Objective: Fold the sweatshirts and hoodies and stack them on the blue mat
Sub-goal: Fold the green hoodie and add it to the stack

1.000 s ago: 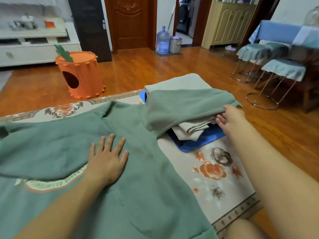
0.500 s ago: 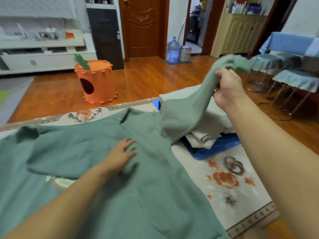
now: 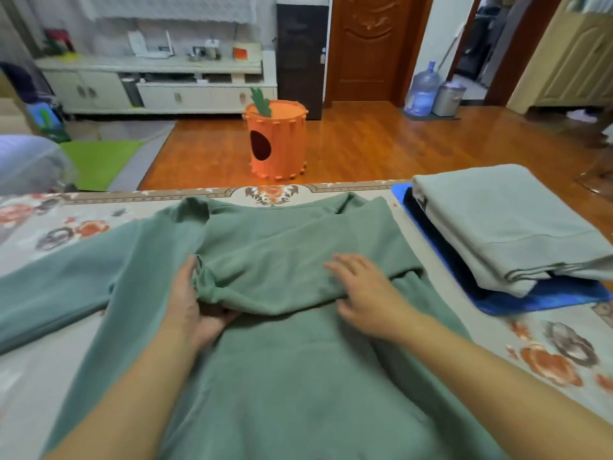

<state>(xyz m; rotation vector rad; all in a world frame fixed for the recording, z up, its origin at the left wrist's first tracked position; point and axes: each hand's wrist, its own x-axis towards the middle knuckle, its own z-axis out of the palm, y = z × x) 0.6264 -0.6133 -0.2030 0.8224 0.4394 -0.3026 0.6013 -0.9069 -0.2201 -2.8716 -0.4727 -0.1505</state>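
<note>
A green sweatshirt [image 3: 298, 376] lies spread on the floral cover in front of me. Its right sleeve [image 3: 282, 260] is folded across the chest toward the left. My left hand [image 3: 185, 307] grips the bunched cuff of that sleeve, with its fingers tucked under the fabric. My right hand [image 3: 365, 293] lies flat on the sleeve with straight fingers. The other sleeve stretches out to the left. At the right, the blue mat [image 3: 547, 298] carries a stack of folded garments [image 3: 504, 220], a pale grey-green one on top and a dark one beneath.
The floral cover [image 3: 547, 353] ends at a far edge above the wooden floor. An orange carrot-shaped bin [image 3: 277, 141] stands beyond it. A water bottle [image 3: 421, 91], a white cabinet [image 3: 159, 91] and a green floor mat [image 3: 96, 157] lie farther back.
My right hand carried the sleeve off the stack, across the sweatshirt's chest, and laid it down flat. My left hand moved onto the cuff. The view swung left.
</note>
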